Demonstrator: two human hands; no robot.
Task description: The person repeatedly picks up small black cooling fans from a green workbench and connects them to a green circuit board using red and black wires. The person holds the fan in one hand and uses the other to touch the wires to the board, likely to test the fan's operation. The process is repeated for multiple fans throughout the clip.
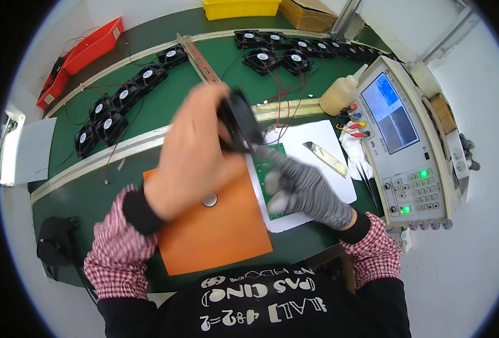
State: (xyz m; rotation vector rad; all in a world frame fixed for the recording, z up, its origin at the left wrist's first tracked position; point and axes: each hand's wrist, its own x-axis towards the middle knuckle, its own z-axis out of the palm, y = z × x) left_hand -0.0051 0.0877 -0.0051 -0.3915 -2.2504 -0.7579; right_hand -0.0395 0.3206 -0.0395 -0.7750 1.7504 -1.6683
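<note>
My left hand (187,152), bare and smeared by motion, grips a black cooling fan (243,121) tilted on edge above the bench. My right hand (308,191) wears a grey knit glove and is just below the fan. Its fingers are bent in, and what they pinch, if anything, is hidden in the blur. Beneath the right hand lies a green circuit board (262,169) on a white sheet (317,134). An orange mat (215,245) is under my left arm, with a small round silver disc (209,200) on it.
Rows of black fans (127,94) with red wires stand at the back left, more fans (262,59) at the back right. On the right are a test instrument (393,129), a bottle (339,96), tweezers (368,180) and a flat blade-like strip (328,159). Red bins (92,49) stand far left.
</note>
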